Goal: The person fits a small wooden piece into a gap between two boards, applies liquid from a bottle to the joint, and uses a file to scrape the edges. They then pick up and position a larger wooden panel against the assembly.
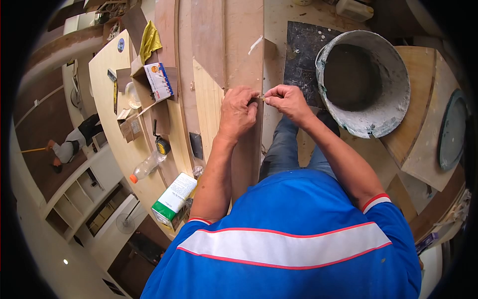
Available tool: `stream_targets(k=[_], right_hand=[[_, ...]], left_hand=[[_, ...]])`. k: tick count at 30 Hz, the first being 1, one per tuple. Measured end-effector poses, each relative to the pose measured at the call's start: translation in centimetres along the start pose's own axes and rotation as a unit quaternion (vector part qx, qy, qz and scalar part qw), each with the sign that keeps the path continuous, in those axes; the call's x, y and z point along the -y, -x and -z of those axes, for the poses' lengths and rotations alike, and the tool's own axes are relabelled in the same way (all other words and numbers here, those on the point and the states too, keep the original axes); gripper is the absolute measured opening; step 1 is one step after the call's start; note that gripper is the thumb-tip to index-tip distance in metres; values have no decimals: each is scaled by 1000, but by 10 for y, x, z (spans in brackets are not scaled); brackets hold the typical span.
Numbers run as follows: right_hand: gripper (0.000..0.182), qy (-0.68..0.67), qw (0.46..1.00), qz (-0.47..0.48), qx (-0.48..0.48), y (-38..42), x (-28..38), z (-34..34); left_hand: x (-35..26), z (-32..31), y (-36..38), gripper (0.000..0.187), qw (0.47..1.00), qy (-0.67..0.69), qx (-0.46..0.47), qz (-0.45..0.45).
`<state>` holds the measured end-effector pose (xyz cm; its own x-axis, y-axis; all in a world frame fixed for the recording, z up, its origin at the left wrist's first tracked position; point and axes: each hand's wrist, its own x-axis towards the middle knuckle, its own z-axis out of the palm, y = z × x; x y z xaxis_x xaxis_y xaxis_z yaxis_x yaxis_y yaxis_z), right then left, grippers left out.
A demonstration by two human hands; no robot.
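Both hands meet at the edge of a long brown wooden board (pixel 244 65). My left hand (pixel 238 112) rests on the board with its fingers curled and pressed together near the edge. Just right of it, my right hand (pixel 290 103) pinches with thumb and forefinger at the board's edge, the fingertips of both hands nearly touching. A tiny light brown bit shows between the fingertips, too small to name. Beside the left hand lies a pale wooden strip (pixel 208 97).
A large bucket (pixel 393 117) stands right of my hands. On the left are a tape measure (pixel 163 145), a plastic bottle (pixel 147 167), a green and white can (pixel 174 198), a cardboard box (pixel 159 82) and a yellow cloth (pixel 149 41). Another person (pixel 73 144) is far left.
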<state>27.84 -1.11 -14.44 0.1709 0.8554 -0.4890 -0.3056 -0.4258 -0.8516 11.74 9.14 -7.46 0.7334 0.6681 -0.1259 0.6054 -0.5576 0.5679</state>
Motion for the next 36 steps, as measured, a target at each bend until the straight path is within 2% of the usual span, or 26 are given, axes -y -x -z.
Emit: stream_targets(k=[4, 11, 13, 14, 17, 19, 23, 26, 27, 30, 33, 36], right_hand=[[17, 6, 1000, -17, -10, -2, 0, -3], [13, -97, 993, -60, -33, -9, -5, 2], [13, -125, 989, -76, -25, -7, -1, 6], [13, -100, 992, -63, -33, -4, 1, 7], [12, -20, 998, 2, -56, 2, 9, 6], [12, 33, 994, 72, -69, 16, 20, 2], [13, 62, 993, 89, -41, 51, 49, 2], [11, 76, 990, 105, -51, 70, 53, 3], [10, 108, 978, 163, -67, 72, 50, 3], [8, 98, 980, 148, -90, 82, 50, 2], [7, 68, 989, 99, -87, 93, 69, 4], [7, -60, 996, 16, -64, 99, 74, 7]], left_hand=[[-1, 0, 0, 27, 1000, 2, -1, 3], [-1, 1, 0, 28, 1000, 12, -2, 9], [1, -2, 1, 25, 999, 25, -27, 2], [1, -3, 1, 24, 999, 33, -39, -2], [-23, 3, 1, 20, 989, 114, -64, 68], [-41, 12, -1, 18, 993, 87, -77, 28], [-56, 19, 4, 12, 996, 81, -45, 1], [-69, 21, 14, 10, 984, 136, 2, 116], [-70, 19, 18, 14, 974, 162, 21, 155], [-76, 20, 23, 17, 878, 365, 88, 296], [-86, 22, 28, 18, 866, 419, 75, 263], [-97, 26, 32, 19, 885, 407, 48, 221]])
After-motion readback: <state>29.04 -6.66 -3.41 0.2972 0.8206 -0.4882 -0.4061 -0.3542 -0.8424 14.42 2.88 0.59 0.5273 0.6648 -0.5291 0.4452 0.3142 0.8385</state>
